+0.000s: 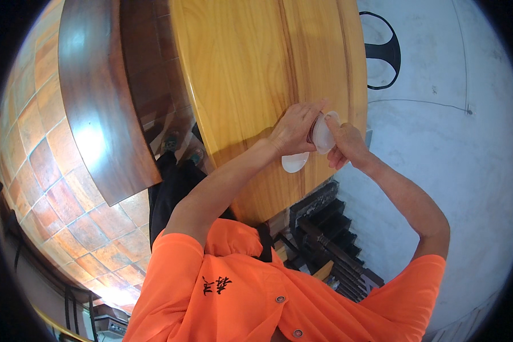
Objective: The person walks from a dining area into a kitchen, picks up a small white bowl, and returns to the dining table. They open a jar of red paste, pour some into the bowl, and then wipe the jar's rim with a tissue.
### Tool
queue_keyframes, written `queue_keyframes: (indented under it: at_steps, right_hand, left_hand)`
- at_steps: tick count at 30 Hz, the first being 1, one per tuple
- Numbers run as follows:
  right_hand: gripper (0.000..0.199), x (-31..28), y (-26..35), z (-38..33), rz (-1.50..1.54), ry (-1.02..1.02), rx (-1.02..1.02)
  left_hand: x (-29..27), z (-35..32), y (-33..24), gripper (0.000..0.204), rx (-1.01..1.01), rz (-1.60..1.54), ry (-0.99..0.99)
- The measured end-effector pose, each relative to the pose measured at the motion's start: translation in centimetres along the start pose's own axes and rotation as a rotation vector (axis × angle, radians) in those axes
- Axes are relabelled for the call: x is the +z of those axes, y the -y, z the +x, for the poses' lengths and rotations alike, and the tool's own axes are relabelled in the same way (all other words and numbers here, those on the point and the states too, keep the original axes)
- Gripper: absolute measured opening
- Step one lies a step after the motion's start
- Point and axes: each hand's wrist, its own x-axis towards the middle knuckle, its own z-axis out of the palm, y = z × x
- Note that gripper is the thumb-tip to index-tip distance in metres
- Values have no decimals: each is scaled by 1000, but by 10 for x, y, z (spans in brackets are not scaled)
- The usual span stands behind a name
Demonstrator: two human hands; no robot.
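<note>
We've got a translucent plastic container [324,137] over the wooden surface [239,80], fingers of the right hand [349,142] pinching one side, those of the left hand [293,126] curled round the other, white round piece [295,163] just beside. We reckon a lopsided squeeze could buckle it or make it slip. Only writing we spot: black characters on the orange shirt [239,308].
</note>
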Motion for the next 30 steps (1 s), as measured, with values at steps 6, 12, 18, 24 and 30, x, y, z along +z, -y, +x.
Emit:
queue_keyframes:
  at_steps: [6, 12, 18, 24, 30]
  right_hand:
    - [69, 2, -12, 6, -33, -61, -175]
    - [57, 0, -27, 5, -734, -330, -803]
    - [63, -1, -22, -5, -815, -284, -827]
    - [48, -7, -30, 22, -477, -169, -661]
    - [58, -14, -12, 21, 253, 212, 41]
  left_hand:
    - [3, -1, 4, 97, -46, 41, 57]
    - [3, 1, 5, 89, -12, 22, 84]
    - [3, -3, 6, 90, 12, 61, 74]
    - [1, -4, 1, 92, 0, 58, 89]
    - [-4, 3, -4, 104, 39, -22, 50]
